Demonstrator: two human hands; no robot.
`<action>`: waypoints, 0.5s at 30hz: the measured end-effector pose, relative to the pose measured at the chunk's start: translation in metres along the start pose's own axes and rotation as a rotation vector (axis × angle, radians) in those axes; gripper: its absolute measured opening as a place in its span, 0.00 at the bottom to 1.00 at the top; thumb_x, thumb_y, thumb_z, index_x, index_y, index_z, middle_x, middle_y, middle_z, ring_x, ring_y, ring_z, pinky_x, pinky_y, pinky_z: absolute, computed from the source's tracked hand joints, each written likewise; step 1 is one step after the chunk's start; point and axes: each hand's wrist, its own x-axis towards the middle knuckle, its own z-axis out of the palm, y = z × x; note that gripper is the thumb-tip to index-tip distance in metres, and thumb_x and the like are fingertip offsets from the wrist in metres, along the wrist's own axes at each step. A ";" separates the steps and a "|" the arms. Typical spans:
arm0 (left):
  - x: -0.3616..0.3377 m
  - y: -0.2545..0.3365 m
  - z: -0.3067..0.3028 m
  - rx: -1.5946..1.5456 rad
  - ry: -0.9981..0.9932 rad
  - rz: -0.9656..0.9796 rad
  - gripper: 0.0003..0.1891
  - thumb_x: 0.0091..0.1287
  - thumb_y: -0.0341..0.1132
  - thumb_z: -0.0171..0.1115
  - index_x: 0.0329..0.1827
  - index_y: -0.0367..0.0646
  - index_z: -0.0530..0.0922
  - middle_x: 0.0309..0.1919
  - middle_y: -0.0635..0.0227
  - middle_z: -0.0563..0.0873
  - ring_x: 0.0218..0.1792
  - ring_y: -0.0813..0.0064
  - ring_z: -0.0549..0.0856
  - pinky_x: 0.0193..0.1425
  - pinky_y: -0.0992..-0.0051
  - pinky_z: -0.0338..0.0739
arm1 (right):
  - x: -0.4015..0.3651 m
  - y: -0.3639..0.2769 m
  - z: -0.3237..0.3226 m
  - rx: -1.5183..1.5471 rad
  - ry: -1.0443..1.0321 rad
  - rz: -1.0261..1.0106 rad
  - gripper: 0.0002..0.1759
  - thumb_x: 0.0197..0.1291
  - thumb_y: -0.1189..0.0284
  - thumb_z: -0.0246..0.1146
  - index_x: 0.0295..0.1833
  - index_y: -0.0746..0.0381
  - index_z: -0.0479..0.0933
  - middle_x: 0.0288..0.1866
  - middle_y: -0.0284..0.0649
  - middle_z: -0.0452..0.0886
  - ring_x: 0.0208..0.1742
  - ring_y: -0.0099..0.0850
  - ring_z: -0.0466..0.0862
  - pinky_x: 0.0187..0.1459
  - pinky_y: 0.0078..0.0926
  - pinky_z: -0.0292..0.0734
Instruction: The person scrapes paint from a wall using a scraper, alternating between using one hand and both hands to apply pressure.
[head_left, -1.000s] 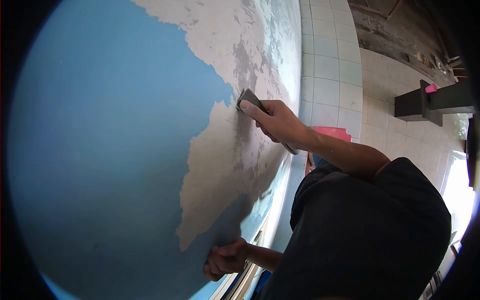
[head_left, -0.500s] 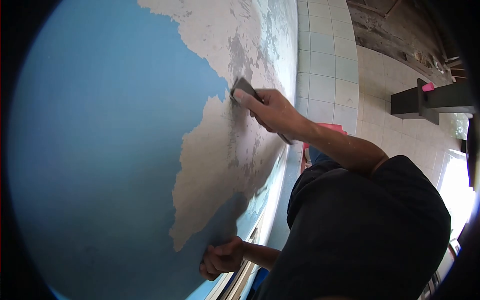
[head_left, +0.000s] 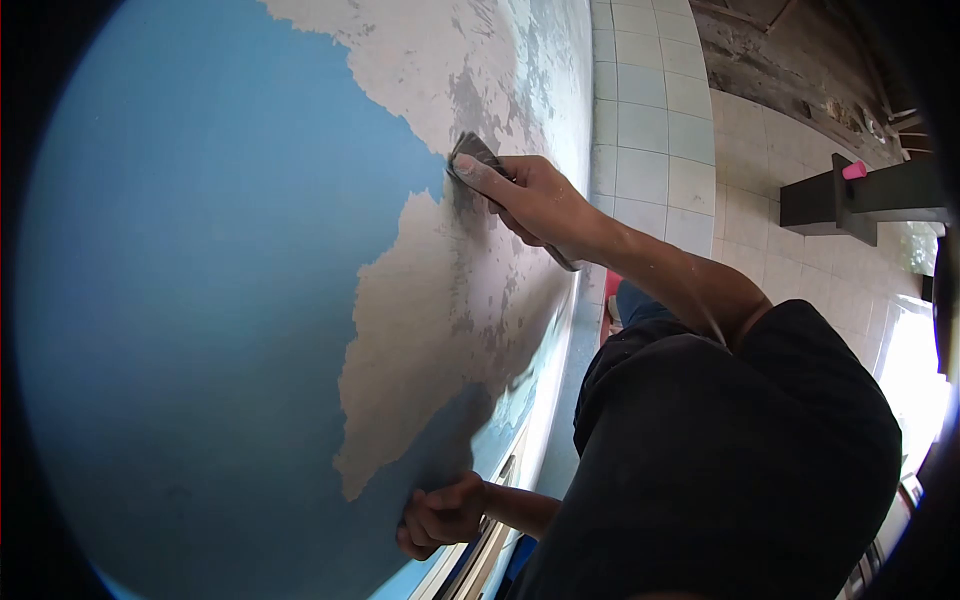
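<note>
My right hand (head_left: 530,208) grips a dark flat scraper (head_left: 476,152), thumb pressed along its blade. The blade's front edge meets the wall where blue paint (head_left: 220,220) borders a bared pale patch (head_left: 410,330). Behind my palm, the scraper's other end sticks out near the wrist. My left hand (head_left: 445,515) is closed in a fist beside the lower part of the blue wall, close to a light frame (head_left: 470,572). No object shows in that fist, though its palm side is hidden.
Pale tiles (head_left: 640,120) run beside the painted wall. A dark piece of furniture (head_left: 850,200) with a pink cup (head_left: 853,171) stands farther off. Something red (head_left: 612,285) is partly hidden behind my right forearm. Bright light comes from an opening (head_left: 915,380) at the far right.
My right hand and the scraper have shifted up and slightly left in view, along the paint's edge. My left fist has stayed almost in place. The red thing is now more covered.
</note>
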 end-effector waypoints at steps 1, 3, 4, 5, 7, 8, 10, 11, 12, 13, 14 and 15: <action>0.000 0.000 0.002 0.013 0.004 0.003 0.09 0.68 0.33 0.50 0.31 0.40 0.76 0.27 0.69 0.79 0.35 0.69 0.74 0.51 0.63 0.67 | 0.002 0.002 0.000 -0.003 0.013 -0.002 0.32 0.65 0.38 0.56 0.29 0.57 0.72 0.13 0.24 0.63 0.11 0.13 0.61 0.12 0.14 0.54; 0.002 0.000 0.002 -0.010 0.012 -0.005 0.09 0.68 0.33 0.50 0.31 0.40 0.75 0.27 0.69 0.79 0.35 0.69 0.74 0.51 0.62 0.68 | -0.003 0.012 0.003 -0.018 0.007 0.035 0.32 0.65 0.38 0.56 0.29 0.58 0.72 0.13 0.24 0.63 0.11 0.13 0.61 0.12 0.14 0.54; 0.002 0.000 0.003 -0.019 0.018 -0.010 0.09 0.68 0.33 0.50 0.31 0.40 0.75 0.27 0.68 0.79 0.36 0.68 0.74 0.51 0.62 0.68 | -0.004 0.014 0.005 -0.026 0.002 0.050 0.32 0.64 0.38 0.56 0.29 0.58 0.72 0.13 0.24 0.63 0.11 0.13 0.62 0.12 0.15 0.55; 0.002 0.001 0.005 -0.015 0.024 -0.015 0.09 0.68 0.33 0.50 0.31 0.40 0.75 0.27 0.68 0.79 0.36 0.68 0.74 0.51 0.62 0.68 | 0.001 0.014 0.003 -0.036 -0.003 0.006 0.33 0.64 0.37 0.56 0.29 0.60 0.72 0.15 0.26 0.65 0.13 0.14 0.63 0.13 0.16 0.57; 0.002 0.002 0.002 -0.011 0.007 -0.014 0.09 0.68 0.33 0.50 0.31 0.40 0.75 0.28 0.68 0.79 0.36 0.68 0.74 0.51 0.62 0.68 | 0.003 0.002 -0.001 -0.052 -0.011 -0.052 0.36 0.63 0.36 0.55 0.29 0.63 0.74 0.18 0.30 0.68 0.16 0.17 0.67 0.15 0.19 0.62; 0.001 0.002 0.000 0.002 -0.003 -0.013 0.09 0.68 0.33 0.50 0.31 0.40 0.75 0.28 0.68 0.79 0.36 0.68 0.74 0.51 0.62 0.68 | 0.003 -0.009 -0.002 -0.056 0.004 -0.021 0.36 0.63 0.36 0.55 0.29 0.63 0.74 0.17 0.29 0.68 0.16 0.17 0.68 0.16 0.19 0.62; 0.000 0.001 0.002 0.024 -0.003 -0.011 0.09 0.68 0.33 0.50 0.31 0.40 0.75 0.28 0.68 0.79 0.36 0.67 0.74 0.51 0.62 0.68 | 0.002 0.001 -0.002 -0.045 -0.005 0.004 0.36 0.63 0.36 0.56 0.29 0.63 0.75 0.17 0.29 0.68 0.16 0.17 0.67 0.16 0.19 0.62; 0.001 0.001 0.002 0.015 -0.010 -0.001 0.09 0.68 0.33 0.50 0.31 0.40 0.75 0.28 0.69 0.79 0.36 0.68 0.74 0.51 0.63 0.68 | 0.004 0.003 -0.002 -0.040 -0.009 0.000 0.36 0.63 0.36 0.56 0.29 0.63 0.75 0.17 0.29 0.68 0.16 0.17 0.67 0.16 0.19 0.62; 0.002 -0.001 0.001 0.007 -0.014 0.008 0.09 0.68 0.33 0.50 0.31 0.40 0.75 0.28 0.69 0.79 0.36 0.68 0.74 0.51 0.63 0.68 | -0.002 0.006 -0.001 -0.031 -0.028 0.006 0.36 0.62 0.36 0.56 0.28 0.62 0.74 0.18 0.29 0.69 0.16 0.17 0.68 0.15 0.19 0.63; 0.002 -0.001 0.001 0.000 -0.022 0.018 0.09 0.68 0.33 0.50 0.31 0.40 0.75 0.28 0.69 0.79 0.36 0.68 0.74 0.51 0.63 0.68 | -0.001 0.006 0.000 -0.032 -0.022 0.004 0.36 0.62 0.36 0.56 0.28 0.62 0.74 0.18 0.29 0.69 0.16 0.17 0.68 0.16 0.19 0.63; 0.001 0.000 0.003 -0.002 0.002 0.003 0.09 0.69 0.33 0.50 0.32 0.40 0.75 0.28 0.69 0.79 0.36 0.68 0.74 0.51 0.63 0.68 | 0.000 0.005 0.001 -0.038 -0.016 0.008 0.36 0.62 0.36 0.56 0.28 0.62 0.74 0.18 0.29 0.69 0.16 0.17 0.68 0.16 0.19 0.63; 0.002 0.001 0.005 -0.007 0.017 -0.008 0.09 0.69 0.33 0.50 0.32 0.40 0.75 0.28 0.69 0.78 0.36 0.68 0.74 0.51 0.63 0.68 | -0.002 0.006 0.000 -0.041 -0.008 0.022 0.37 0.62 0.35 0.56 0.27 0.62 0.74 0.18 0.29 0.69 0.16 0.17 0.68 0.16 0.19 0.63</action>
